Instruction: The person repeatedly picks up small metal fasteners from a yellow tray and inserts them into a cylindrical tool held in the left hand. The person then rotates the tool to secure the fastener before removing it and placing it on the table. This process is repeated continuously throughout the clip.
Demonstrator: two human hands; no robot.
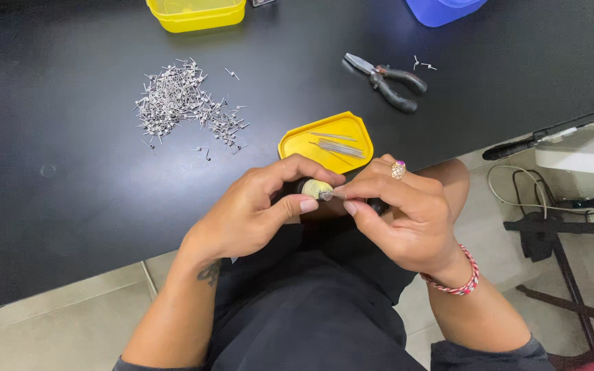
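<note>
Both hands, left (256,206) and right (400,206), pinch a small tool (317,189) near the yellow lid (297,141); a loosened grip risks dropping it.

Pin heap (183,103) lies left of lid (326,142); pliers (386,81) right.
</note>
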